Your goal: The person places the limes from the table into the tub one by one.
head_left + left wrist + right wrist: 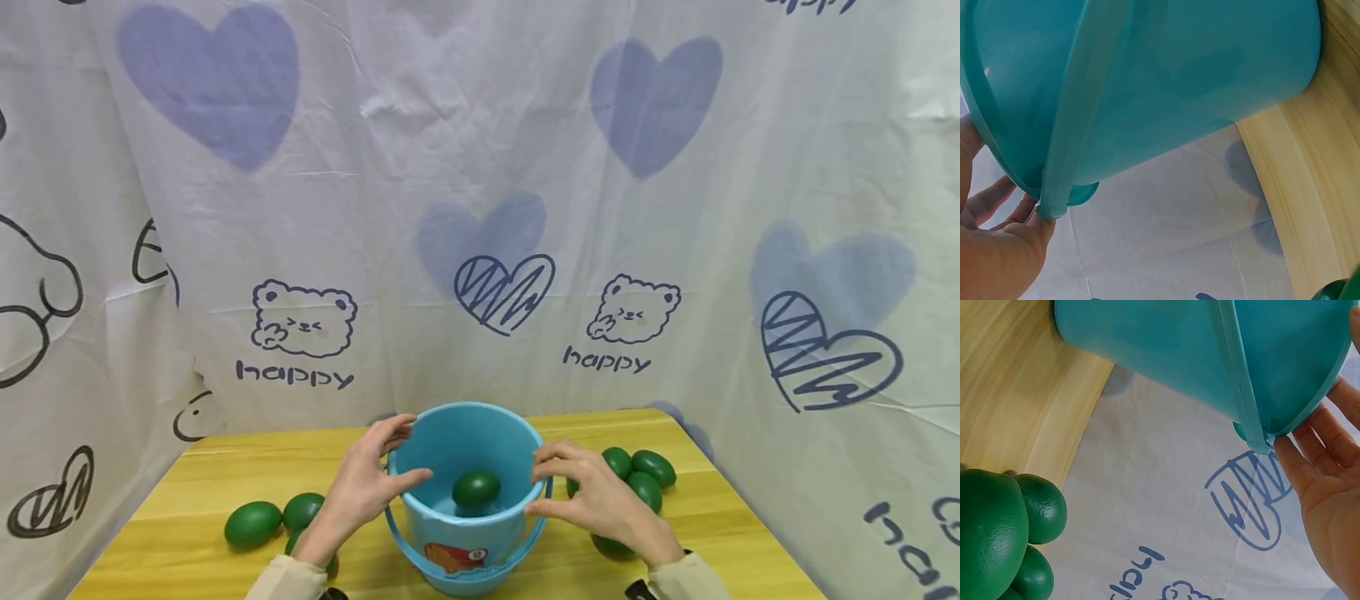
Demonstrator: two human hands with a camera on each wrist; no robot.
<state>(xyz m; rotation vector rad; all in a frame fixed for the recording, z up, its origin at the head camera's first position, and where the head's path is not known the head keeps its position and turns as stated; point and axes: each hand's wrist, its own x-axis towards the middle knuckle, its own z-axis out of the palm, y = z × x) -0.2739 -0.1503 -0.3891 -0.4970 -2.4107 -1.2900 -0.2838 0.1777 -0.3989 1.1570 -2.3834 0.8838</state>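
A light blue bucket (465, 533) stands upright on the table, its handle hanging down at the front and one dark green egg-shaped object (476, 490) inside. My left hand (363, 483) holds the rim on the left, thumb reaching over the opening. On the right side, my right hand (596, 496) grips the rim with thumb and fingertips. The left wrist view shows left fingertips (1007, 209) against the rim by the handle joint of the bucket (1185, 81). Right fingertips (1291, 450) touch the bucket (1147, 350) at the opposite joint in the right wrist view.
Several green egg-shaped objects lie on the wooden table (217, 475) left of the bucket, including one (253, 524) farthest out. Several more (653, 468) sit to the right, around my right hand. A white cloth (390, 250) with blue hearts and bears hangs behind the table.
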